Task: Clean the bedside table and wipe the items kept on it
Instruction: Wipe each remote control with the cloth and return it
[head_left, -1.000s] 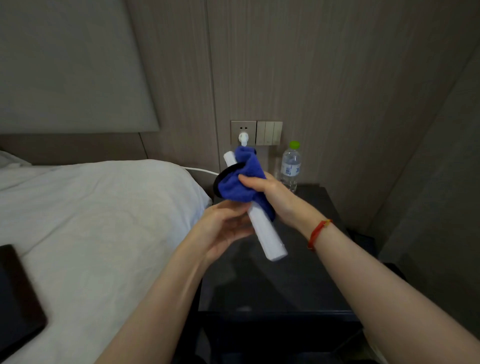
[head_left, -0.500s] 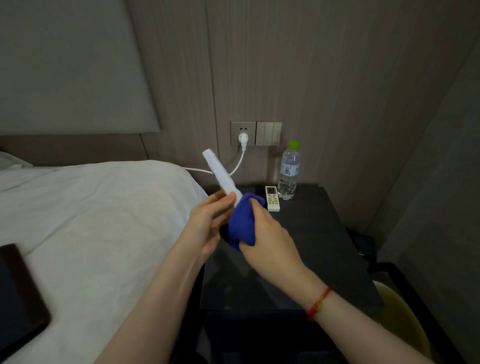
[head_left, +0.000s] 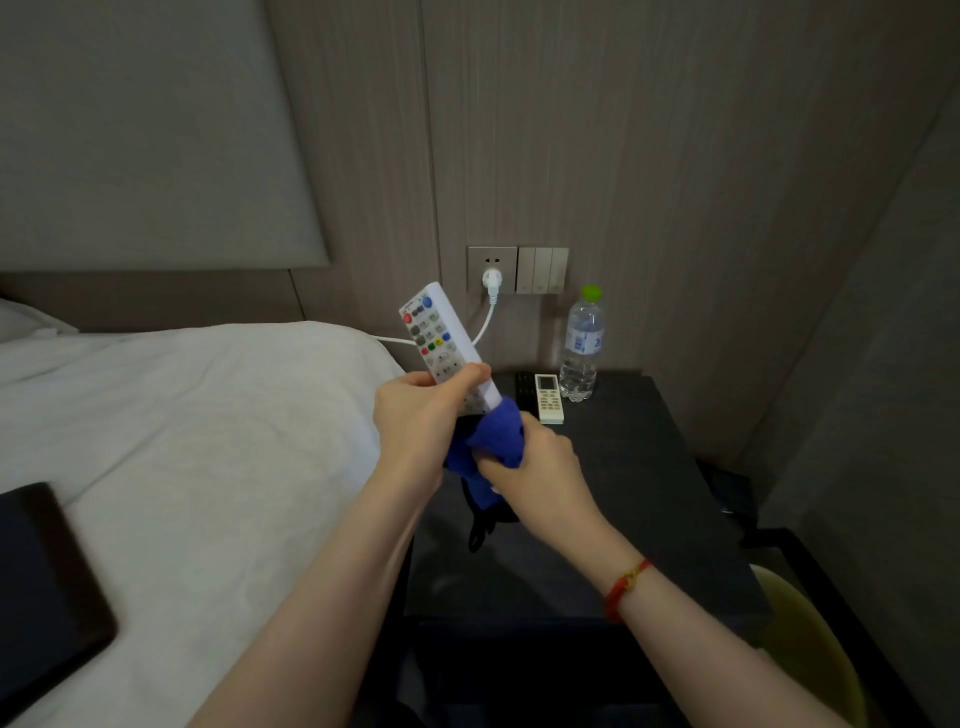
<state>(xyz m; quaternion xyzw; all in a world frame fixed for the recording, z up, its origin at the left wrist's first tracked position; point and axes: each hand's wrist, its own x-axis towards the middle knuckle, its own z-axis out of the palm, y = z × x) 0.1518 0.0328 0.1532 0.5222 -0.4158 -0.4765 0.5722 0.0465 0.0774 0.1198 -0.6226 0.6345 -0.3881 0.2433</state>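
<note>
Change: the TV remote (head_left: 441, 340) was turned button-face up, and the blue cloth (head_left: 491, 441) was drawn to its lower end.
Left grip: left hand (head_left: 421, 421) clenched on the remote's middle.
Right grip: right hand (head_left: 537, 467) clenched on the cloth, at 5 o'clock of the remote.
Meaning: this item judged nearly wiped; AC remote (head_left: 549, 397) and water bottle (head_left: 582, 348) on the worktop (head_left: 649, 493) remained.

Both forearms raised mid-frame, left hand (head_left: 421, 415) fingers curled closed, thumb on top, right hand (head_left: 540, 467) fisted just right, touching.

The dark bench (head_left: 649, 499) carried a small white remote (head_left: 549, 397) and a water bottle (head_left: 582, 345); a dark tablet (head_left: 44, 587) lay on the bed (head_left: 208, 441).
</note>
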